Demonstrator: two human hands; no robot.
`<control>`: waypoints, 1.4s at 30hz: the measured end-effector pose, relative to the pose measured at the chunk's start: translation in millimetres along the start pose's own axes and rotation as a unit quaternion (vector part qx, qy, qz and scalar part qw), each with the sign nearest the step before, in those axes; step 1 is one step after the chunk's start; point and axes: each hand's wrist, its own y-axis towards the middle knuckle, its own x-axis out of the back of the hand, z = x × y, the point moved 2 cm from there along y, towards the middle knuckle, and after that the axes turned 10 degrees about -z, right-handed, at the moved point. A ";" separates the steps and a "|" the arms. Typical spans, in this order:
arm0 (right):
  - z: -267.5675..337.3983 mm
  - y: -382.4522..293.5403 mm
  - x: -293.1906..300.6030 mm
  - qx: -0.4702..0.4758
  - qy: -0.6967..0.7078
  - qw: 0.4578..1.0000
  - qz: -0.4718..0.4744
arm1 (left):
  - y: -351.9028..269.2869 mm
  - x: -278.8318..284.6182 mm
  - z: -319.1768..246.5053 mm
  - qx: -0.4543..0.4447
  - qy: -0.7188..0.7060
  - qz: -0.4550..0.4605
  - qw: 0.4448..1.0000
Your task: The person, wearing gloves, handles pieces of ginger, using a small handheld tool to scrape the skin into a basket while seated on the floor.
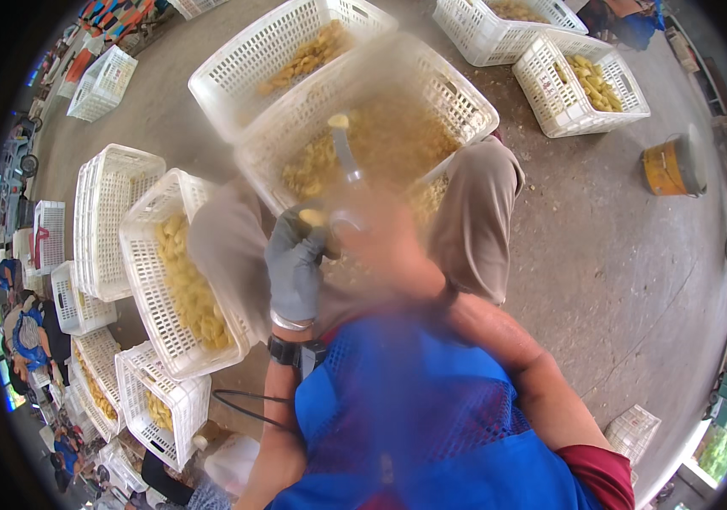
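My left hand (pixel 296 255), in a grey glove, holds a small yellow piece (pixel 312 217) of what may be a root or fruit between thumb and fingers. Beside it my bare right hand (pixel 373 229) is closed on the handle of a knife; its curved metal blade (pixel 342 150) points up the picture, with a yellow piece (pixel 338 120) at its tip. Both hands are over the near side of a white plastic crate (pixel 255 156) between my knees, which holds many yellow-brown pieces. A blur over the picture's middle hides much of the right hand and the crate's contents.
Another white crate (pixel 210 76) stands beyond, partly filled. To the left are several crates, one (pixel 140 274) full of yellow pieces against my leg. Two more crates (pixel 545 95) stand at upper right, near a yellow bucket (pixel 664 168). Other people (pixel 32 338) sit at far left.
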 end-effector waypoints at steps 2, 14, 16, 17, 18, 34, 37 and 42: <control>6.0 -2.5 -6.7 0.008 -0.045 0.999 0.014 | -0.8 -2.2 -1.0 -0.008 0.006 -0.015 1.000; -34.3 16.1 23.1 -0.195 0.063 0.979 -0.002 | 14.9 21.0 16.0 -0.028 -0.231 0.029 0.972; -16.8 15.1 22.0 -0.307 0.187 0.932 0.046 | 14.8 23.2 15.7 -0.025 -0.231 0.037 0.972; -8.6 14.3 21.6 -0.309 0.186 0.931 0.049 | 14.1 24.7 15.1 -0.023 -0.229 0.047 0.972; -1.2 13.4 20.2 -0.324 0.195 0.924 0.063 | 14.1 26.5 15.1 -0.023 -0.230 0.045 0.972; 24.3 8.6 -23.3 -0.354 0.231 0.903 0.080 | -3.0 45.0 7.7 0.076 -0.208 0.037 0.975; 27.6 8.3 -26.8 -0.387 0.215 0.894 0.074 | -0.2 55.8 14.7 0.050 -0.198 0.042 0.978; 36.5 7.5 -41.7 -0.365 0.207 0.902 0.101 | 5.7 76.5 26.9 0.045 -0.202 0.034 0.978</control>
